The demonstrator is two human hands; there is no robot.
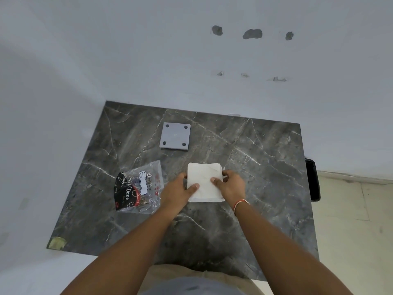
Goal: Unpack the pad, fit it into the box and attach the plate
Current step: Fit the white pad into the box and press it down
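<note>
A white square pad (204, 177) lies in the middle of the dark marble table (265, 167). My left hand (178, 189) grips its left edge, thumb pressed on top. My right hand (230, 185) grips its right edge, thumb also on top. A grey square plate (174, 136) with four dark round spots at its corners lies flat farther back, apart from the pad. A clear plastic bag (139, 187) with black and red printing lies to the left of my left hand. I cannot make out a box; the pad may hide it.
White walls close the table in at the back and left. A black object (312, 179) stands off the table's right edge, above a pale tiled floor (350, 220). A strip of tape (56, 242) marks the table's near left corner.
</note>
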